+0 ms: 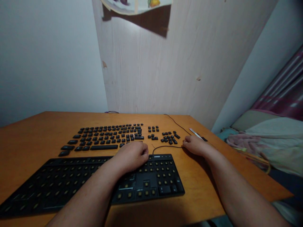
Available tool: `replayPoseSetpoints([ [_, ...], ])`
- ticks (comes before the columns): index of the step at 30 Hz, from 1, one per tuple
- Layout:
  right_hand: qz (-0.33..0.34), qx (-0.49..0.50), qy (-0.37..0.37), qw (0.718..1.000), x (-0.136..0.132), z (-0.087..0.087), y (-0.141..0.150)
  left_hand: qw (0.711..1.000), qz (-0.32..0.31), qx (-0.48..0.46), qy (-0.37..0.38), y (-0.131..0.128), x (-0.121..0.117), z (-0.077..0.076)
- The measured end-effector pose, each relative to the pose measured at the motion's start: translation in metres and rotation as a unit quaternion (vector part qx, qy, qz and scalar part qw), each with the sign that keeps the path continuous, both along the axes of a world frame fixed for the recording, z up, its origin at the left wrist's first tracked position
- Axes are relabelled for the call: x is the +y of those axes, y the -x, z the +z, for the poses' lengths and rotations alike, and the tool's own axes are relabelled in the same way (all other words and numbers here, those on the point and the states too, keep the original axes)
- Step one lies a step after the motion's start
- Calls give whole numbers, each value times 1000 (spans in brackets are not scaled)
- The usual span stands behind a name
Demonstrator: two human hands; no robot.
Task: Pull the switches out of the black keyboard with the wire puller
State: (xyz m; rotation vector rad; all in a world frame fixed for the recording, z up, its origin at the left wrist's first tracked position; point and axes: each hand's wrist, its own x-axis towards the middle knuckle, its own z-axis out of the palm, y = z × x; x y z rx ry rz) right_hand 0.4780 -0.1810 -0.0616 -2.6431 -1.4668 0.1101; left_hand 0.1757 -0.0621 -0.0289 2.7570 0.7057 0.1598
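A black keyboard lies along the front of the table, most of its keycaps off and its small switch stems bare. A few keycaps sit at its lower right corner. My left hand is closed over the keyboard's upper middle; its curled fingers hide whatever may be in them. To the right of the keyboard, my right hand rests on the table with fingers curled together. The keyboard's black cable runs up to those fingertips; whether they grip it cannot be seen.
Behind the keyboard, loose black keycaps lie in rows, with smaller groups of keycaps on the right. A thin white-and-black tool lies beyond my right hand. The wooden table meets a wall; bedding is at right.
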Motion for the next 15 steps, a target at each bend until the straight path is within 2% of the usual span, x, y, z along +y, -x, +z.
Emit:
replayPoseSetpoints([
  [6, 1, 6, -16, 1000, -1, 0, -1, 1000, -4, -2, 24, 0, 0, 1],
  [15, -21, 3, -96, 995, 2, 2, 7, 999, -8, -6, 30, -1, 2, -2],
])
